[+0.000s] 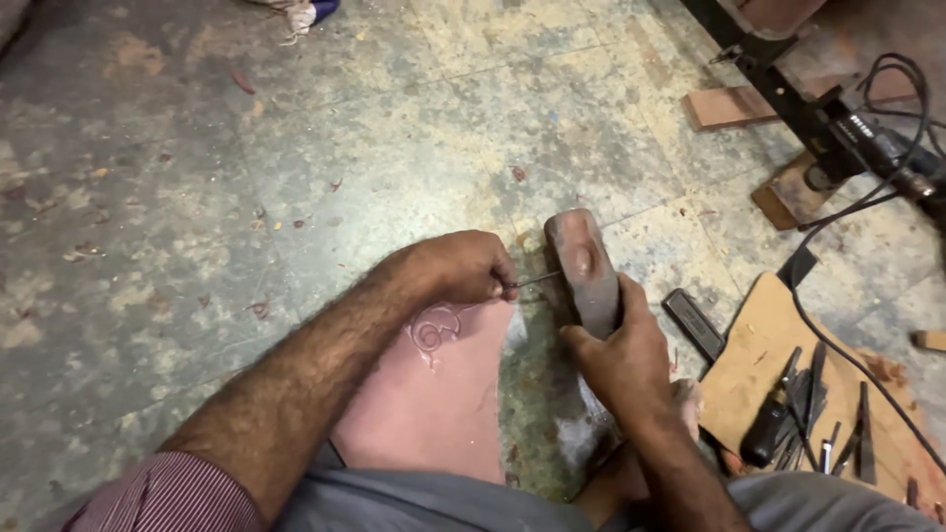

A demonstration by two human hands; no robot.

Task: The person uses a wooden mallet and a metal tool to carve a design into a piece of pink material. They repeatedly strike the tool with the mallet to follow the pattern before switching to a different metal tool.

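Note:
My left hand (463, 266) is closed around a thin metal chisel (537, 280) whose tip points right, toward the mallet. My right hand (621, 355) grips a worn wooden mallet (583, 268) by its lower end, its head beside the chisel's tip. Under my left hand lies a reddish wooden panel (439, 394) with a carved spiral (434, 330) near its top edge. The panel rests on the floor in front of my legs.
Several chisels and a screwdriver (803, 419) lie on a plywood board (764, 345) at the right. A dark flat stone (695, 323) sits beside it. A power drill (882, 148) with black cable, wood offcuts (734, 103) and a metal frame stand at the upper right. The floor is dusty tile.

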